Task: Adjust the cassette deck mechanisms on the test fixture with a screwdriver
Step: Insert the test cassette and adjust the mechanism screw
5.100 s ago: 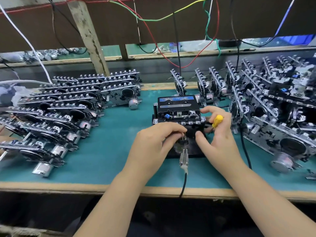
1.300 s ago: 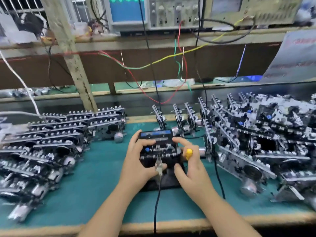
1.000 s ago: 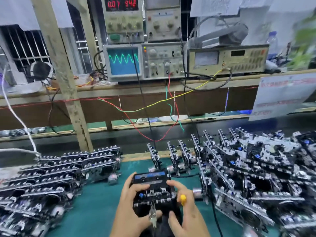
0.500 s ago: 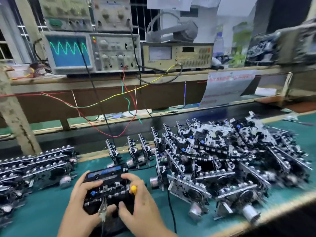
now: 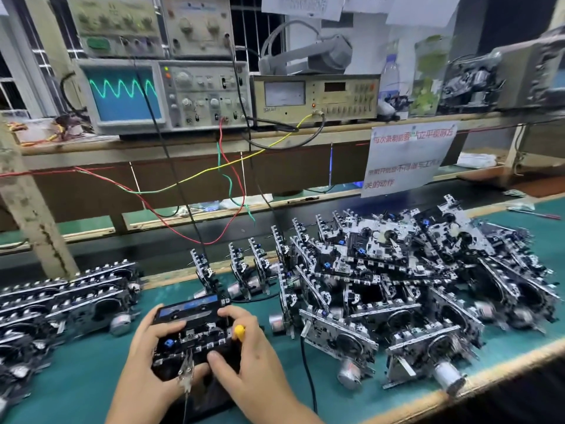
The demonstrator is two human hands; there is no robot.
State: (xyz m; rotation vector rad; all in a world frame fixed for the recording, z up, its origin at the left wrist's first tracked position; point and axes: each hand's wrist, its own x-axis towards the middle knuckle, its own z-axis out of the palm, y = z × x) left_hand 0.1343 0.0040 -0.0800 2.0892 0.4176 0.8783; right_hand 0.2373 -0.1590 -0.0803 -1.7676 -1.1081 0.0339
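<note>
A black cassette deck mechanism [image 5: 192, 327] with a blue-labelled cassette in it sits on a dark test fixture [image 5: 211, 399] at the bottom centre. My left hand [image 5: 149, 359] grips its left side, fingers over the top. My right hand [image 5: 247, 359] grips the right side and holds a yellow-handled screwdriver [image 5: 239, 331] against the deck; the blade is hidden. A metal alligator clip [image 5: 186, 371] with a wire hangs on the deck's front edge.
Stacked deck mechanisms lie in rows at the left [image 5: 70, 301] and in a big heap at the right [image 5: 397, 289] on the green mat [image 5: 85, 377]. An oscilloscope [image 5: 122, 93] with a green sine wave and a meter [image 5: 315, 97] stand on the shelf. Coloured wires hang down.
The view has tilted up and swung right, from the bench to the shelf instruments. My left hand moved from the front clip to the deck's left side. The right hand kept the screwdriver.
</note>
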